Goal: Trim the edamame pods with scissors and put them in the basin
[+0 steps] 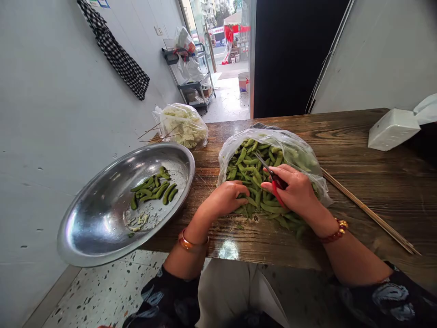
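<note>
A clear plastic bag [223,159] lies open on the wooden table, full of green edamame pods [254,171]. Over the pods, my right hand [295,189] holds scissors [277,181] with red and black handles, the blades pointing away from me and to the left. My left hand [228,198] is at the near left edge of the pile, its fingers curled and closed at a pod [251,201]. To the left, a big steel bowl [88,218] holds a small group of pods [153,189] and some pale trimmed bits [139,222].
Behind the bowl sits a bag of cauliflower [186,125] with thin sticks beside it. A bundle of bamboo skewers [370,212] lies right of the pods. A white tissue pack [394,129] is at the far right. The table's near edge [246,259] is close to my lap.
</note>
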The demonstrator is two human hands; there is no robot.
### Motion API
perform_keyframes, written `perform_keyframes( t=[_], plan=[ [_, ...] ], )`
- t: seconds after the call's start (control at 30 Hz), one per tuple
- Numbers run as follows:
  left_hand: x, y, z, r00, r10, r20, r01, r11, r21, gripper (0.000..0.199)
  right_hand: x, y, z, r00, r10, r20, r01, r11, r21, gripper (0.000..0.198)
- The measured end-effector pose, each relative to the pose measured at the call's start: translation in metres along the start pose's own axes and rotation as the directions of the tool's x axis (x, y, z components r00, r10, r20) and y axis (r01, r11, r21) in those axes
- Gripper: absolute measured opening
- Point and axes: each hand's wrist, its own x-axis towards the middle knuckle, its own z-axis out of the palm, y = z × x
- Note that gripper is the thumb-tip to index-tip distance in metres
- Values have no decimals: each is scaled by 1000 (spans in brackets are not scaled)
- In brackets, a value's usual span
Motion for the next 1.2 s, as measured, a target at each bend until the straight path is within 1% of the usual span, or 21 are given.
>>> perform_keyframes(
  t=[0.07,0.1,0.17,0.2,0.27,0.33,0.37,0.5,0.6,0.7,0.83,1.0,1.1,1.2],
  plan=[
    [1,2,0,991,-20,-129,15,999,-35,8,0,0,0,1000,-6,-12,6,1000,-12,35],
    [2,3,-1,978,-39,-205,23,997,-77,9,0,0,0,1000,-13,-19,13,1000,-18,35],
    [3,5,-1,946,-121,-301,48,970,-239,11,0,1,1,999,-30,-31,29,999,-29,36],
    [2,6,-2,934,-178,-311,63,935,-348,13,0,1,1,999,-38,-35,36,999,-35,36],
    [2,7,-1,920,-275,-280,82,832,-549,21,-1,2,2,998,-45,-32,43,998,-48,36],
    [1,7,1,915,-313,-256,70,746,-662,27,-2,1,2,999,-35,-10,34,998,-59,37],
    [1,7,2,914,-314,-257,57,727,-684,29,-2,1,2,1000,-26,9,27,998,-62,38],
    [1,9,5,923,-293,-250,37,714,-699,29,-4,-2,3,993,12,118,-5,998,-66,40],
    [1,13,7,939,-266,-219,54,741,-669,27,-5,-6,5,986,19,168,-10,998,-57,43],
    [0,16,10,958,-225,-175,74,789,-610,24,-6,-8,7,987,-1,161,6,1000,-30,43],
    [1,16,13,966,-203,-158,75,812,-579,24,-6,-9,8,988,-14,153,16,1000,-10,42],
    [2,18,12,953,-172,-250,19,857,-515,21,-7,-6,8,990,-46,132,47,999,-2,38],
    [2,18,11,952,-164,-260,8,858,-513,19,-7,-5,7,988,-49,144,49,999,-1,36],
    [3,17,12,948,-196,-253,21,828,-561,19,-6,-6,6,986,-44,163,45,999,-2,36]
  ],
)
